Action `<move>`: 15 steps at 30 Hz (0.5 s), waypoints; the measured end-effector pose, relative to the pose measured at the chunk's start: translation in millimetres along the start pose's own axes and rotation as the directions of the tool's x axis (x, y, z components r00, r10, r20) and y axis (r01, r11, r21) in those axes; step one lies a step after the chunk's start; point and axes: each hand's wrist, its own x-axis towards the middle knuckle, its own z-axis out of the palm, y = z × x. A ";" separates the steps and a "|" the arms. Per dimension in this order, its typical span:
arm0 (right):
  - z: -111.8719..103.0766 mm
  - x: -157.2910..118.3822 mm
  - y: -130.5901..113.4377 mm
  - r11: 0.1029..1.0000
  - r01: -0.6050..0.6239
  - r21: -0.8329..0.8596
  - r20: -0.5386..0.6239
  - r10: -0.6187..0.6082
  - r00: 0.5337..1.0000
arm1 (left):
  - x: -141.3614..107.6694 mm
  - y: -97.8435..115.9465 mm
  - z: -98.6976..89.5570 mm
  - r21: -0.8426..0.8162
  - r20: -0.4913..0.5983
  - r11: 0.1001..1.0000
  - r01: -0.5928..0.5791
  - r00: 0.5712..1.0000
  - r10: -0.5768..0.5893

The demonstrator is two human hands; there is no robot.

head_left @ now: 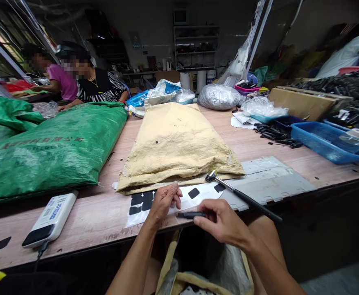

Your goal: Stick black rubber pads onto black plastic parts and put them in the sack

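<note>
Open sack: A cream-edged sack (197,279) with a grey lining gapes below the fingers, at the person's lap.
Right hand: The right hand (220,221) has thumb and fingers pinched on one end of a slim, dark, bar-shaped piece (188,215); the piece points left, by the near edge of the pinkish wood-grain counter (105,217).
Left hand: The left hand (164,200) has its fingers curled just above the piece's free end; whether they hold anything small, I cannot tell.
Patch sheet: A glossy white sheet (184,192) with black rounded-square patches lies just beyond the fingers.
Hammer: A silver-headed hammer (247,198) with a long black handle lies right of the fingers, its handle jutting past the edge.
Risks: The piece could drop into the open sack if the one-ended pinch loosens; the right forearm could knock the overhanging hammer handle.
Beyond the fingers: A bulky cream sack (179,143); to its left, a green woven sack (53,151); far right, a blue plastic tray (320,143).
Farthest: Two people sit beyond the green sack.
</note>
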 end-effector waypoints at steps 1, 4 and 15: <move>-2.4 -8.3 0.5 0.999 -0.033 0.007 0.136 0.031 0.990 | 0.4 -0.3 0.5 -0.017 -0.021 1.000 0.005 1.000 -0.005; 5.3 -30.0 12.3 0.985 -0.033 -0.170 0.338 0.090 0.937 | 1.5 -0.3 2.7 -0.019 -0.064 1.000 0.005 0.998 -0.006; 26.9 -38.3 41.1 0.892 0.004 -0.452 0.186 0.090 0.978 | 4.2 0.9 10.7 0.352 -0.145 0.930 -0.108 0.975 0.168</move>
